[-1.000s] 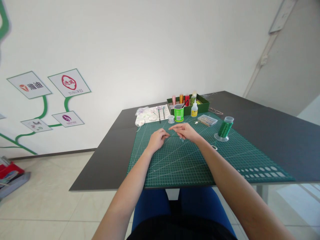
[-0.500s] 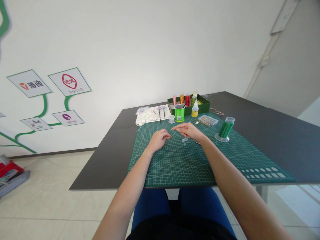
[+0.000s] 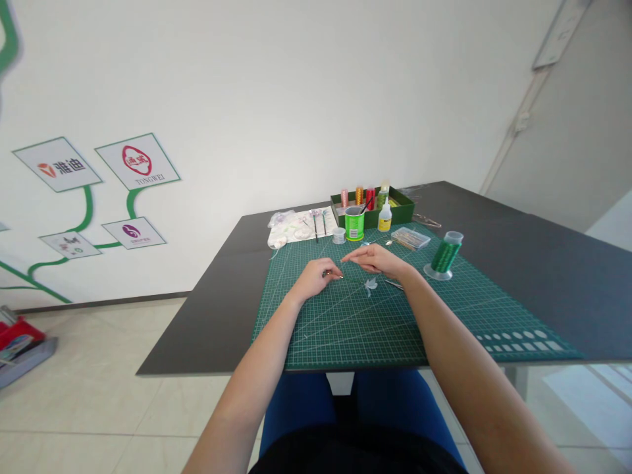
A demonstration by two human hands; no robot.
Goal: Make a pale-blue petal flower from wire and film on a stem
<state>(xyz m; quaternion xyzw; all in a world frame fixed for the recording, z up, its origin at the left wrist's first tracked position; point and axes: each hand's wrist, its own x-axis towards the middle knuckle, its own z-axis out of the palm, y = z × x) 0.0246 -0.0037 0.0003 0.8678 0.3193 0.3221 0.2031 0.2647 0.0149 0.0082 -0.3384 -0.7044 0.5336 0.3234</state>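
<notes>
Against a white wall, the black desk carries a green mat. My left grip pinches a slender item, largely hidden; whether my right grip holds anything, I cannot tell. Just nearside, the pale petal-like piece shows more fully than half a second ago.

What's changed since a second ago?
The left hand and right hand shifted slightly right; the pale petal-like piece now shows more fully beside the right hand. Can't tell if anything was gripped or released. Green spool, bottle and can stayed put.
</notes>
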